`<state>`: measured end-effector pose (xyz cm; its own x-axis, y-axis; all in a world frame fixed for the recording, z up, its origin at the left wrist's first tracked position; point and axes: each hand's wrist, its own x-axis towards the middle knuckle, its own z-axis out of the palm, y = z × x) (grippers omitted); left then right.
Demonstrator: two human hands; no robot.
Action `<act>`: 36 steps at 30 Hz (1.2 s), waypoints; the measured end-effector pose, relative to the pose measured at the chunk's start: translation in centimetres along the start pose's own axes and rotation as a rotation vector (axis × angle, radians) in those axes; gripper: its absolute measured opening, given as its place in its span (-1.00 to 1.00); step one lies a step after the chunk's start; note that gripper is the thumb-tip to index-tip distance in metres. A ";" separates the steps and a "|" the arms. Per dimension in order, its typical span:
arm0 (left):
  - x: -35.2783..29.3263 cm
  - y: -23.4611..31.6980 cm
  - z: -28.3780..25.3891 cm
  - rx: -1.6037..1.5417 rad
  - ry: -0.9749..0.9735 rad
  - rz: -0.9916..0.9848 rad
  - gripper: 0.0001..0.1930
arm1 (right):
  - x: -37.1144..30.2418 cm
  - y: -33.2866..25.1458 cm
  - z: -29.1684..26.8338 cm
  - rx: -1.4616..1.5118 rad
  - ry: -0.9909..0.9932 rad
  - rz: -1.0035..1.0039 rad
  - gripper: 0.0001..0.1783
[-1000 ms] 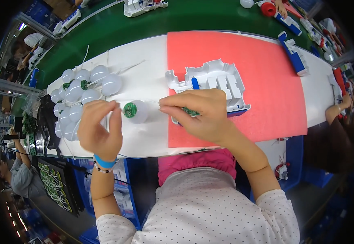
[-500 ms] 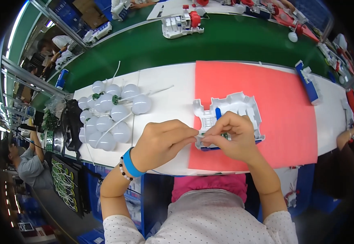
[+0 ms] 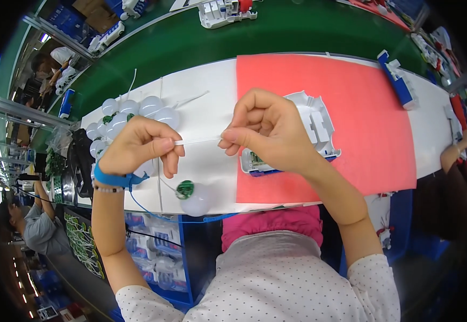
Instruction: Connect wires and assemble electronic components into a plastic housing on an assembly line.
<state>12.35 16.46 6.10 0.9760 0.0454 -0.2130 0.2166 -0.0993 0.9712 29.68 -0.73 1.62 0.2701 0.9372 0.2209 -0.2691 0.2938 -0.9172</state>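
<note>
My left hand (image 3: 139, 145) and my right hand (image 3: 268, 131) are raised above the white bench, each pinching one end of a thin white wire (image 3: 197, 141) stretched level between them. Under my right hand lies a white moulded plastic housing (image 3: 313, 119) on the red mat (image 3: 362, 112); a small green circuit board shows at its near edge. Below my left hand a white bulb dome with a round green board (image 3: 192, 196) lies near the bench's front edge. A blue wrist strap (image 3: 110, 180) circles my left wrist, its cord trailing down.
A cluster of white bulb domes (image 3: 131, 112) sits at the left of the white bench top (image 3: 201, 115). Behind runs a green conveyor (image 3: 298, 27) with another white housing (image 3: 225, 12). A blue-white part (image 3: 397, 80) lies on the mat's right. Other people work at left and right.
My hands have lifted off the housing and moved apart, drawing the white wire taut between them. The view has shifted, so the bench sits lower and nearer.
</note>
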 end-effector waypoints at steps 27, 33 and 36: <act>8.7 -7.2 6.0 0.397 0.099 -0.262 -0.87 | -6.7 5.8 -5.1 -1.685 -0.252 -0.344 -0.89; 9.4 -8.4 7.1 0.689 0.156 -0.152 -0.86 | -7.9 6.8 -4.8 -1.642 -0.162 -0.365 -0.91; 9.5 -8.4 7.5 0.707 0.164 -0.192 -0.85 | -8.1 6.9 -4.7 -1.661 -0.152 -0.363 -0.90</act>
<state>19.92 10.29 -4.90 0.9156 0.2683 -0.2995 0.3998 -0.6868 0.6069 29.99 -7.19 -8.09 -0.0146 0.9084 0.4178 0.9890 0.0747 -0.1277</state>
